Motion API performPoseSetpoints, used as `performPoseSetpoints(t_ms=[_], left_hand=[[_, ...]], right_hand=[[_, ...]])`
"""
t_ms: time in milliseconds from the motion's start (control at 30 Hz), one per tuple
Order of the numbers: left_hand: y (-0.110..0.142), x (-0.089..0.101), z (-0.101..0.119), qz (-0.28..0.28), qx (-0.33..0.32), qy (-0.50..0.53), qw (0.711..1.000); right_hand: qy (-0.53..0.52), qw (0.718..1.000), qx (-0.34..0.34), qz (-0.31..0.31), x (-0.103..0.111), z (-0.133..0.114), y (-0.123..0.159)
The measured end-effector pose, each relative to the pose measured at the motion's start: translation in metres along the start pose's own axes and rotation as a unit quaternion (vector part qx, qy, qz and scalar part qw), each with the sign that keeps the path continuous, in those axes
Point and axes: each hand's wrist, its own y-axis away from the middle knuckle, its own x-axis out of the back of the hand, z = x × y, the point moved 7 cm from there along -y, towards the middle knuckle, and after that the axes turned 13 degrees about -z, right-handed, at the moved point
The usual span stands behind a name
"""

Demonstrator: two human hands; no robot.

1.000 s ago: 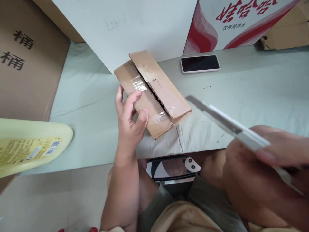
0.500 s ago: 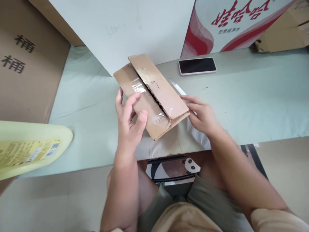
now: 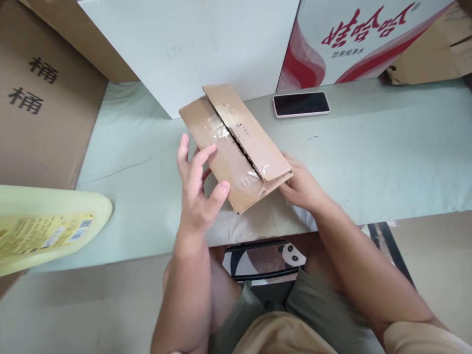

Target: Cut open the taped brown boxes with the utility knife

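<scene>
A small brown cardboard box with clear tape and a gapped seam lies tilted between my hands over the cloth. My left hand is at its near left edge, thumb and one finger against the top face, another finger reaching underneath. One more finger sticks out free of the box. At the right edge is my right hand, its fingertips hidden behind and below the box. Whether they grip the box or something else does not show.
A phone lies on the pale green cloth. Behind stand a white box and a red-and-white carton. A large brown carton and a yellow-green bottle are at the left.
My right hand has moved left, its fingers slipping behind the box. The white pen-like thing beside the box is now out of sight. The box has shifted slightly right.
</scene>
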Motion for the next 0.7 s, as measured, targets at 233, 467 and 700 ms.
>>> performPoseSetpoints(t_ms=[233,467,700], left_hand=[[0.001,-0.009,0.024,-0.048,-0.105,-0.036,0.993],[0.001,-0.007,0.025,-0.035,-0.094,-0.054,0.993],[0.0,0.003,0.022,0.03,-0.091,-0.047,0.994]], right_hand=[[-0.034,0.999,0.021,0.003,0.005,-0.018,-0.001],[-0.037,0.999,0.012,0.011,0.003,-0.016,0.001],[-0.037,0.999,0.0,0.016,0.001,-0.014,0.002]])
